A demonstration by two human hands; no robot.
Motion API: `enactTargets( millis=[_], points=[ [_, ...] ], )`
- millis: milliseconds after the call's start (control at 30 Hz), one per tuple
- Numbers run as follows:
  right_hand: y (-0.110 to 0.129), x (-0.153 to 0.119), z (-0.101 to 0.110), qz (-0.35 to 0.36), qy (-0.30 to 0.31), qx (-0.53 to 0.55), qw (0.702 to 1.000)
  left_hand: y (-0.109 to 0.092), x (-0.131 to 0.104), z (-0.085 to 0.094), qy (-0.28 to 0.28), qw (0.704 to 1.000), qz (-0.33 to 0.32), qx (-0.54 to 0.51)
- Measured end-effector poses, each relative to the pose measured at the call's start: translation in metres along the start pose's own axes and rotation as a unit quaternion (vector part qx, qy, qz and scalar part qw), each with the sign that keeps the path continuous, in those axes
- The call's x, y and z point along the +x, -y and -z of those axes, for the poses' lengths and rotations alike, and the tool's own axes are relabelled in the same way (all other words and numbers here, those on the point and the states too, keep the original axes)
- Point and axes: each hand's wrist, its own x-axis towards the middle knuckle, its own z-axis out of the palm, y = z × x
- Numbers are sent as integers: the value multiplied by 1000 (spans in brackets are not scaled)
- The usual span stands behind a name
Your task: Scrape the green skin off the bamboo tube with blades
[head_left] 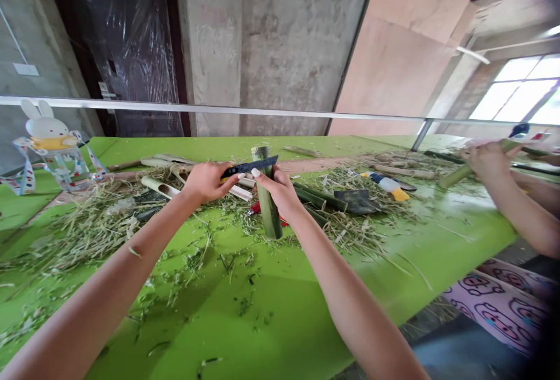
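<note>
In the middle of the head view, my left hand point(209, 181) is closed round the black handle of a knife point(251, 166), whose dark blade points right. My right hand point(280, 193) grips an upright green bamboo piece point(272, 219) near its upper part, with the thumb by the blade. The blade lies across the bamboo just below its top end. Behind the bamboo, something red point(254, 209) shows in part on the green table point(245, 310).
Bamboo shavings point(100, 222) lie in heaps on both sides. Cut bamboo tubes point(310, 196) and a yellow-and-blue handled tool point(389, 186) are at the right. A rabbit-shaped item point(48, 129) stands far left. Another person's hands point(492, 161) hold bamboo at the far right.
</note>
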Motion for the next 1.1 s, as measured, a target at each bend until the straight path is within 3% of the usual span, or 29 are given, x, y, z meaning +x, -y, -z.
enactTargets(
  millis=[200, 333, 633, 933, 1100],
  points=[
    [-5, 4, 8, 108, -18, -159, 981, 7, 1, 9, 44, 999, -26, -1],
    [-9, 4, 10, 117, -25, -219, 968, 9, 1, 10, 60, 997, -41, -10],
    [-8, 3, 0, 98, -62, -139, 983, 0, 3, 14, 24, 999, -18, 21],
    [-12, 6, 2, 103, -101, -145, 979, -18, 4, 21, 65, 996, 37, 55],
    [-21, 13, 5, 53, -121, -113, 985, -27, 14, 25, 100, 990, 60, 78]
  ],
)
